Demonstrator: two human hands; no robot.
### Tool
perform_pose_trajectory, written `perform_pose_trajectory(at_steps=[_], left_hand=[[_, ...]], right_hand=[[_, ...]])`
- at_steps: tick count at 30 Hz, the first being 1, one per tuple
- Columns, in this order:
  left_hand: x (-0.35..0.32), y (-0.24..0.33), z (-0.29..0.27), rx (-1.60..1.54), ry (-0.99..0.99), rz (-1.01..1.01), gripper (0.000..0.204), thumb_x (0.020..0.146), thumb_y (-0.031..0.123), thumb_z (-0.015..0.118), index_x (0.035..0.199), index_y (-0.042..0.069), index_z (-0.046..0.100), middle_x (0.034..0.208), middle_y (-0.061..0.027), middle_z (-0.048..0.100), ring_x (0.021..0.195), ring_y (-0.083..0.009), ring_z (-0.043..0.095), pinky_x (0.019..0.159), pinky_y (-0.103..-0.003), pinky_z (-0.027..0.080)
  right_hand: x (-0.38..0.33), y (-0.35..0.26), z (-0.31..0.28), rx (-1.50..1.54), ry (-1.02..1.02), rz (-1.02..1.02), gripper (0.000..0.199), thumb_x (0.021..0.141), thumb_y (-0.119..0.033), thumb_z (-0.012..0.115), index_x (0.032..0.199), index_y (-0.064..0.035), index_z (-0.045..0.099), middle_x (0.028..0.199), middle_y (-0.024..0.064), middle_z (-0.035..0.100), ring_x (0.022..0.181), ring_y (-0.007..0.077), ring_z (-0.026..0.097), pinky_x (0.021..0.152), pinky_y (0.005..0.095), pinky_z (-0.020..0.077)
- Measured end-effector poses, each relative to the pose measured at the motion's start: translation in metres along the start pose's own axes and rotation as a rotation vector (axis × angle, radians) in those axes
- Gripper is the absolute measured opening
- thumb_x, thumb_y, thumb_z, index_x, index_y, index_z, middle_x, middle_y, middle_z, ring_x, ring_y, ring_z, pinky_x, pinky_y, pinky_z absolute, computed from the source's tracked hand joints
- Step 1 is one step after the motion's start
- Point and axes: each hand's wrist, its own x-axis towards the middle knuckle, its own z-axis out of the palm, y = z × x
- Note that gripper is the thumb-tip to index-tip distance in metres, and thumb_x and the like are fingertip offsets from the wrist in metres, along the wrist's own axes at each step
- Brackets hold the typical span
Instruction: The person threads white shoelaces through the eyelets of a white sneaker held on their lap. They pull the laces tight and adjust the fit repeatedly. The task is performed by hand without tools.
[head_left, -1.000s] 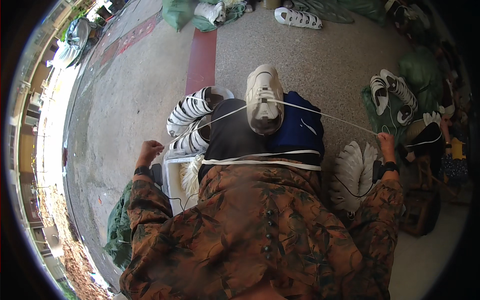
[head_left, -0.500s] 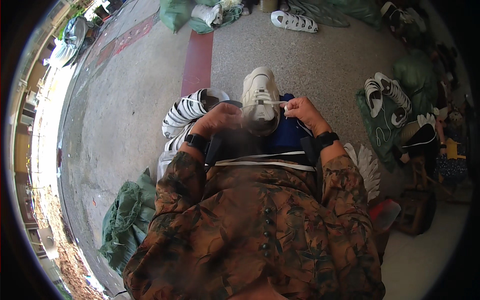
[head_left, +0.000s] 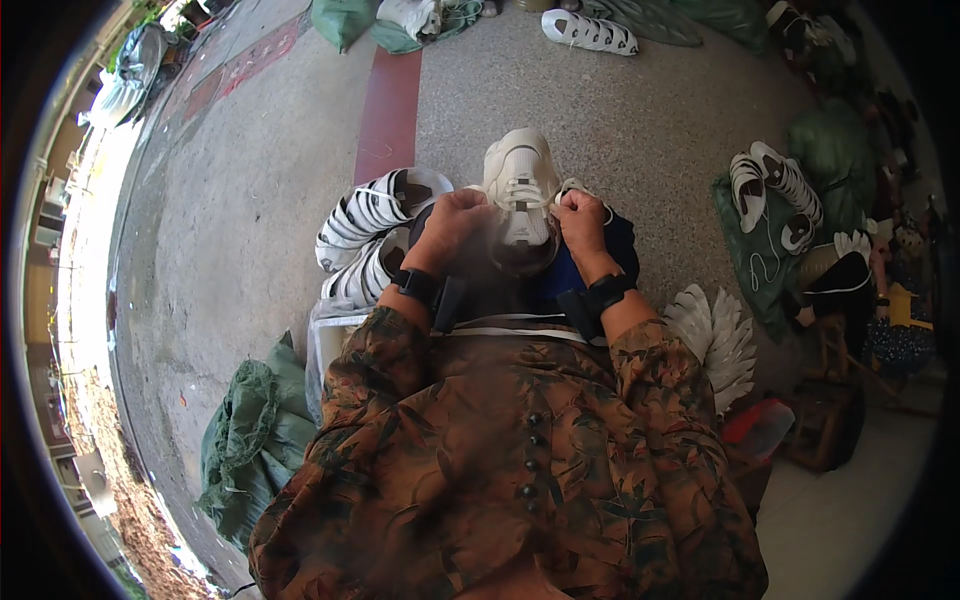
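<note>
A cream sneaker [head_left: 522,165] rests in front of me, toe pointing away, over my lap. White laces cross its tongue. My left hand [head_left: 457,222] is closed at the shoe's left side, its fingers pinched by the lace edge. On the other side my right hand [head_left: 582,222] pinches a white shoelace [head_left: 574,186], which loops up above the fingers. Both hands sit close to the eyelets. What lies between the left fingertips is too small to see clearly, though a bit of lace shows there. Blue cloth [head_left: 622,250] lies under the right hand.
Stacks of white sneaker uppers with dark gaps [head_left: 352,232] stand to my left. Beyond my right elbow is a bundle of white pieces [head_left: 715,345]. More laced shoes [head_left: 775,185] lie on a green sack at right, near another person. A green sack [head_left: 262,430] slumps at lower left.
The lace was stretched straight across the shoe between both hands. Now the hands are lower-angled and nearer the eyelets, and the lace loops by the right hand. The right forearm has shifted left.
</note>
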Motion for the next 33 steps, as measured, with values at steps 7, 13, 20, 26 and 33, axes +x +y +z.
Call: perform_pose_trajectory(at_steps=[7,13,20,26,33], left_hand=[[-0.003,0.004,0.016,-0.004,0.146,0.037,0.013,0.083,0.014,0.064,0.085,0.0,0.066,0.07,0.0026,0.061,0.058,-0.004,0.05,0.056,-0.019,0.042],[-0.008,0.007,0.022,-0.001,0.255,0.043,0.012,0.082,0.01,0.063,0.084,-0.001,0.066,0.072,-0.001,0.064,0.061,-0.0057,0.055,0.058,-0.021,0.046],[-0.013,0.017,0.028,0.149,0.253,0.032,0.011,0.078,0.009,0.065,0.081,-0.001,0.066,0.068,-0.0023,0.063,0.061,-0.0084,0.056,0.059,-0.024,0.047],[-0.004,-0.001,0.028,0.566,0.347,0.177,0.017,0.074,0.015,0.068,0.08,-0.001,0.065,0.067,-0.0122,0.064,0.06,-0.0176,0.061,0.061,-0.032,0.048],[-0.005,-0.011,0.029,0.83,0.452,0.461,0.017,0.076,0.019,0.065,0.076,0.002,0.064,0.074,-0.013,0.065,0.069,-0.028,0.064,0.063,-0.035,0.05]], right_hand=[[-0.006,-0.02,0.001,-0.253,0.068,-0.098,0.013,0.069,-0.006,0.062,0.061,-0.0008,0.053,0.063,0.0199,0.056,0.059,0.0387,0.055,0.054,0.0402,0.0442],[-0.022,-0.045,-0.002,-0.645,-0.012,-0.284,0.012,0.076,-0.011,0.064,0.075,-0.0004,0.057,0.066,0.0168,0.059,0.065,0.0354,0.06,0.058,0.0442,0.0468],[-0.029,-0.033,-0.001,-0.601,-0.049,-0.279,0.008,0.074,-0.007,0.058,0.072,0.0007,0.056,0.072,0.0231,0.057,0.07,0.0387,0.059,0.065,0.0464,0.0481],[-0.027,-0.028,-0.004,-0.396,-0.005,-0.217,0.006,0.074,-0.005,0.057,0.072,0.0,0.055,0.073,0.0207,0.057,0.069,0.0405,0.057,0.063,0.0476,0.0461],[-0.025,-0.066,0.016,-0.302,-0.094,-0.522,0.005,0.076,-0.006,0.058,0.073,-0.0025,0.056,0.075,0.0191,0.058,0.072,0.0389,0.058,0.063,0.046,0.0461]])
